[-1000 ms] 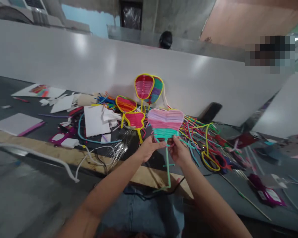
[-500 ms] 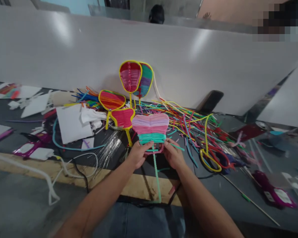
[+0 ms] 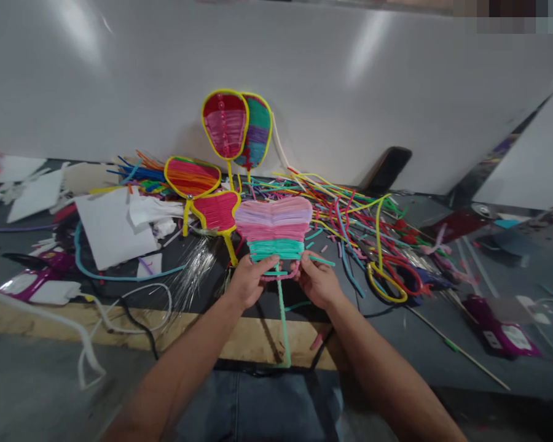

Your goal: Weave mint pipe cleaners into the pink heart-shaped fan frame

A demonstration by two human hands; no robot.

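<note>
A fan made of pipe cleaners [image 3: 274, 227], banded pink, lilac and teal, is held up in front of me over the table. My left hand [image 3: 249, 279] is closed on its lower left edge, the thumb lying on the teal rows. My right hand [image 3: 320, 283] pinches the lower right edge, where a teal pipe cleaner [image 3: 323, 260] sticks out to the right. The fan's pale green stem [image 3: 283, 322] hangs down between my hands and bends at its end. Part of the pink lower frame is covered by my fingers.
Finished yellow-edged fans [image 3: 225, 123] lean on the grey partition [image 3: 304, 73]. Loose pipe cleaners [image 3: 345, 209] spread right of centre, near yellow-handled scissors [image 3: 387, 288] and a phone [image 3: 389, 169]. White card [image 3: 115, 230], a white cable [image 3: 154, 328] and a purple glue gun [image 3: 43, 276] lie left.
The view has tilted down and shifted slightly to the right, so the scene slides left and up. Both hands keep the fan in nearly the same hold.
</note>
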